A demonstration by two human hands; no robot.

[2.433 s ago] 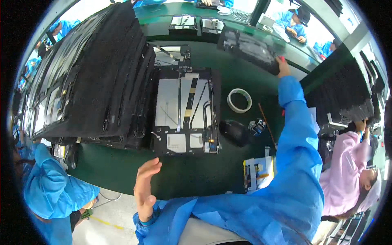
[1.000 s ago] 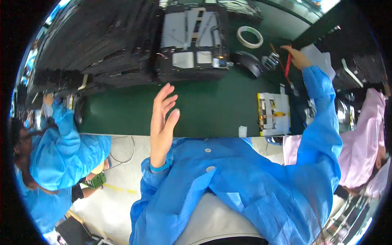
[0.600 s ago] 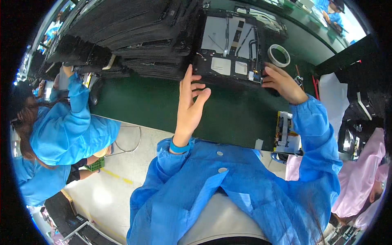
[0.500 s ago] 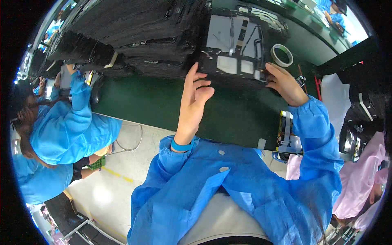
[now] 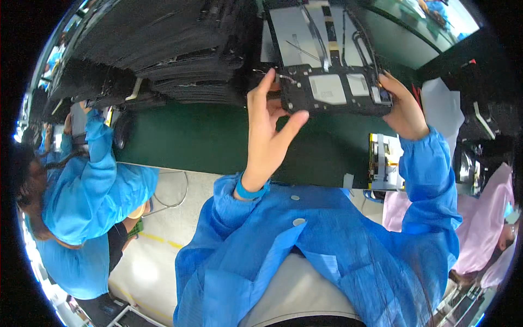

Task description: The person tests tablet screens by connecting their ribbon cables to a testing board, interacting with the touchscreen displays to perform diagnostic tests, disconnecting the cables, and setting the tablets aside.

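Tilted toward me above the dark green bench is an opened tablet-like device [image 5: 303, 94], a flat grey panel with a black lower section, two whitish rectangular plates and several thin cables. My right hand [image 5: 406, 106] grips its right lower corner, thumb in front and fingers mostly hidden behind it. At the left lower corner my left hand [image 5: 267, 125] curves round the edge: a fingertip meets the left side, the thumb lies at the bottom edge, and other fingers are partly hidden behind the device. A loose thin wire sticks out near that fingertip.
A tall stack of black layered sheets [image 5: 185, 65] fills the left back of the green bench [image 5: 180, 139]. A flat part with yellow edging and grey tape [image 5: 384, 162] lies at the right front edge. White sheeting [image 5: 442, 106] hangs at the right. A person in blue [image 5: 101, 182] works at the left.
The device has come up and nearer, its face tilted toward me. My left hand has moved in from just beside it to its left corner. The tape roll behind it has gone out of sight.
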